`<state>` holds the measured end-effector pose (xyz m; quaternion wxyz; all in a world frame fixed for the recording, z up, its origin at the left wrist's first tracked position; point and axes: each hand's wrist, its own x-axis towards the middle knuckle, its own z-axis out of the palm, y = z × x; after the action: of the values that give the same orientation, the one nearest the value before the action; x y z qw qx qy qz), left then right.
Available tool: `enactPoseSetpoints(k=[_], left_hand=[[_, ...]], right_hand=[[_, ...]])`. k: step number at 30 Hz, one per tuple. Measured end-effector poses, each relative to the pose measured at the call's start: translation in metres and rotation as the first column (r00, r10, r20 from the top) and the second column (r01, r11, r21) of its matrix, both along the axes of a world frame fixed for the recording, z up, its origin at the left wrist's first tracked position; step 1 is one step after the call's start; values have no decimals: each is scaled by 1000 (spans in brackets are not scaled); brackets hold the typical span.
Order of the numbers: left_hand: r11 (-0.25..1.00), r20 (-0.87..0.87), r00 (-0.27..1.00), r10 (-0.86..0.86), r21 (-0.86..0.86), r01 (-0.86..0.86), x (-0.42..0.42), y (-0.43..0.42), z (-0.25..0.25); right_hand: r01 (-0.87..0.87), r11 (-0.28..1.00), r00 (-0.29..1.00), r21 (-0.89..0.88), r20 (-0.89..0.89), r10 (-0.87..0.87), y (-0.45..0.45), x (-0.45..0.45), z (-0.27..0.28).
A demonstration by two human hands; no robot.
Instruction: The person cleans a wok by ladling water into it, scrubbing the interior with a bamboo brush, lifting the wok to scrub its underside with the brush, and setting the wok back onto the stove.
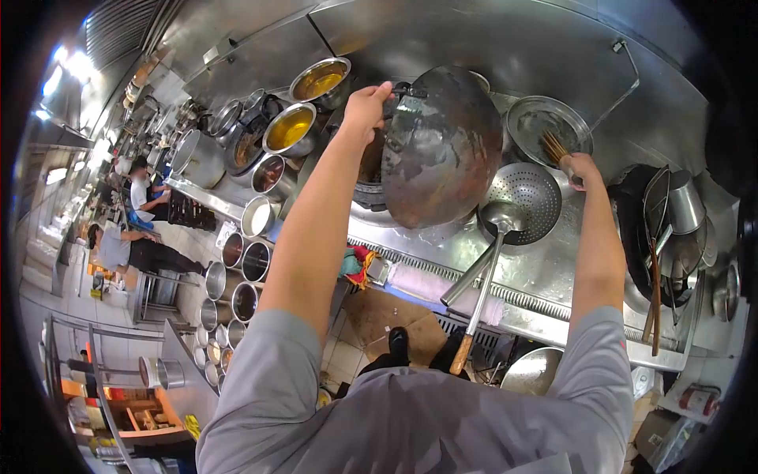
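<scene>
My left hand [367, 113] is closed around the handle of a large dark wok [444, 150]. The wok is tipped up on its side over the stove, its dark, worn face turned toward me. On the right, my right hand [580, 169] grips a bamboo wok brush [553, 145], bristles pointing down into a round metal basin [515, 118] with what looks like water. Just below the basin lies a perforated strainer [541, 196], its handle toward me. A ladle [505, 215] with a wooden grip rests across it.
Bowls of yellow liquid [290, 129] and several metal pots [257, 261] stand at the left. A pink cloth [418, 286] lies along the counter's front edge. Strainers and a metal cup [685, 204] stand at the right. Two people [146, 197] are farther back at left.
</scene>
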<state>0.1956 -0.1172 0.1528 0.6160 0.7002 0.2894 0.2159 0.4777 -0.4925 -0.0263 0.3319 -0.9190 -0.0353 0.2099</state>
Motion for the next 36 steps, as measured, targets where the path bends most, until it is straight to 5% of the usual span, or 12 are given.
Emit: enactPoseSetpoints(k=[1, 3, 5, 7, 9, 17, 19, 23, 28, 30, 33, 36], left_hand=[[1000, -4, 1000, -3, 19, 3, 9, 0, 3], [1000, -11, 1000, -4, 17, 4, 24, 1, 6], [999, -33, 999, 20, 27, -19, 36, 3, 9], [1000, -4, 1000, 7, 26, -7, 42, 7, 10], [998, -13, 1000, 12, 60, -11, 47, 8, 8], [993, -52, 998, -18, 113, 24, 30, 0, 11], [988, -25, 999, -27, 153, 31, 23, 4, -3], [985, -13, 999, -52, 166, 54, -23, -3, -23], [976, 101, 995, -29, 219, 6, -93, 15, -68], [984, 139, 990, -30, 177, 5, -116, 26, -78], [990, 172, 985, 6, 138, -30, -128, 30, -89], [996, 194, 980, -45, 79, 30, -136, 34, -90]], right_hand=[[87, 965, 978, 246, -206, -35, -6, -9, 14], [198, 923, 973, 330, -184, -143, -15, -29, 29], [33, 917, 998, 398, -67, -7, -23, -29, 31], [-10, 962, 996, 274, 93, -16, -22, -57, 64], [-209, 957, 864, 200, 496, 85, -28, -64, 70], [-264, 965, 769, -2, 603, 211, 10, -148, 156], [-415, 910, 556, 11, 794, 244, 20, -161, 163], [-535, 844, 561, -41, 730, 391, 48, -201, 190], [-686, 724, 575, 72, 664, 478, 47, -157, 151], [-454, 850, 775, -267, 354, 524, 36, -147, 155], [-434, 896, 660, -93, 645, 386, 30, -135, 135], [-572, 820, 605, 0, 675, 422, 46, -206, 198]])
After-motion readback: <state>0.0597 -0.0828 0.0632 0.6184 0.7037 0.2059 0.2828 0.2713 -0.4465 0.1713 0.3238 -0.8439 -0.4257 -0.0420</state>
